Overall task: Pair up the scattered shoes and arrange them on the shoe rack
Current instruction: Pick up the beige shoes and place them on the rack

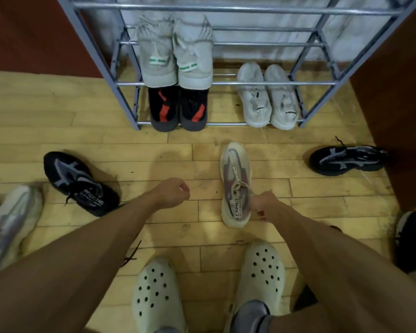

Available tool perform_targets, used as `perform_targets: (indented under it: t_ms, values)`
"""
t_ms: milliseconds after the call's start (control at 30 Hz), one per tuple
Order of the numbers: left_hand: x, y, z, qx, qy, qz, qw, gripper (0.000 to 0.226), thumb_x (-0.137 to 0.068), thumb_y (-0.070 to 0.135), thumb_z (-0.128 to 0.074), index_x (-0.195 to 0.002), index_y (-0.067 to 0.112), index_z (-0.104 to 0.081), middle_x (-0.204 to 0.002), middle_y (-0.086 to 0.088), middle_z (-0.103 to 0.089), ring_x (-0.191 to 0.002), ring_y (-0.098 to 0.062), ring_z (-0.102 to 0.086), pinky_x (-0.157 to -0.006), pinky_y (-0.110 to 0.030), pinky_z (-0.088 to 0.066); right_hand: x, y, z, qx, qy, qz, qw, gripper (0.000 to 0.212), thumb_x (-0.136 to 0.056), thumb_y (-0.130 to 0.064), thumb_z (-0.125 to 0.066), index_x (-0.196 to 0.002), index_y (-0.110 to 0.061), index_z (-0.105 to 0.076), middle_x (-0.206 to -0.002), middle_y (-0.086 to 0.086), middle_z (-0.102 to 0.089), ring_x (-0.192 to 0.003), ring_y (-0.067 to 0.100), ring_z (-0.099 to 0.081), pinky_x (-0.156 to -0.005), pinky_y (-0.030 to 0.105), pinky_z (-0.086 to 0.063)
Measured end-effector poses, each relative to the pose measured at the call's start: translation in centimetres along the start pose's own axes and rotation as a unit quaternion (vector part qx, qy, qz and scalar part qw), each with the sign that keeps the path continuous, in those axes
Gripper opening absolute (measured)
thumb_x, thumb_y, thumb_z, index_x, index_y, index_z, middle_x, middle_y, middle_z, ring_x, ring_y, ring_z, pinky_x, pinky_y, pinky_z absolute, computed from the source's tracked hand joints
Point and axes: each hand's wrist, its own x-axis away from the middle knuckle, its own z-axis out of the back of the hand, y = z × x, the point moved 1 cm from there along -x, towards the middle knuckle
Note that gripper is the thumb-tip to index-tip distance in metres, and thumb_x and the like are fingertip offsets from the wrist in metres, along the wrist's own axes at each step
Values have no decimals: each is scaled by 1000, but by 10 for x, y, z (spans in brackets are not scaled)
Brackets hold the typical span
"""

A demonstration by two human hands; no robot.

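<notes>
A cream and maroon sneaker lies on the floor in front of the grey metal shoe rack, toe toward it. My right hand grips its heel edge. My left hand hovers to the left of that shoe, fingers loosely curled, holding nothing. One black sneaker lies at the left and its match at the right. A blurred pale grey sneaker sits at the far left. On the rack stand a beige pair, a black and red pair and a white pair.
A black and green shoe sits at the right edge. My feet in cream perforated clogs stand on the wooden floor at the bottom. Dark brown walls flank the rack on both sides.
</notes>
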Motion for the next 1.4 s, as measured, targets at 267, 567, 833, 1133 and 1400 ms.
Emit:
perform_targets:
  t_ms: [267,567,833,1133,1400]
  values:
    - [16,-11,14,-8,38,3,999,32,-90,26,-54,-120,15,-58,-124,-6,-58,-109,-22,-57,-92,-36,-50,14,-8,-27,-38,-12,37,999,18,-88,-15,-60,-94,1,-55,-85,17,-60,-68,26,-58,-70,36,-53]
    - [28,-8,25,-25,16,-24,999,36,-90,23,-55,-125,12,-58,-129,-6,-56,-109,-21,-57,-87,-31,-50,45,-32,-30,-103,-150,21,983,10,-84,12,-59,-83,3,-58,-81,17,-62,-70,30,-64,-80,46,-56]
    - [105,-12,133,-93,57,-43,993,16,-91,22,-53,-104,18,-62,-100,-1,-50,-92,-17,-49,-78,-26,-40,137,-126,-20,226,-49,260,937,23,-76,-8,-68,-96,-6,-57,-88,13,-61,-79,30,-66,-61,38,-60]
    - [228,-123,221,-46,183,77,979,17,-92,19,-48,-94,7,-61,-103,-7,-57,-93,-23,-56,-85,-33,-48,297,-238,-91,364,7,458,811,41,-73,-14,-78,-107,-8,-55,-102,9,-60,-82,24,-57,-48,27,-43]
    - [264,-253,197,93,220,147,960,28,-96,15,-42,-108,-2,-61,-111,-17,-60,-96,-25,-55,-83,-34,-47,357,-263,-198,404,-10,463,789,50,-72,-12,-81,-117,-6,-60,-107,12,-67,-81,26,-69,-71,38,-62]
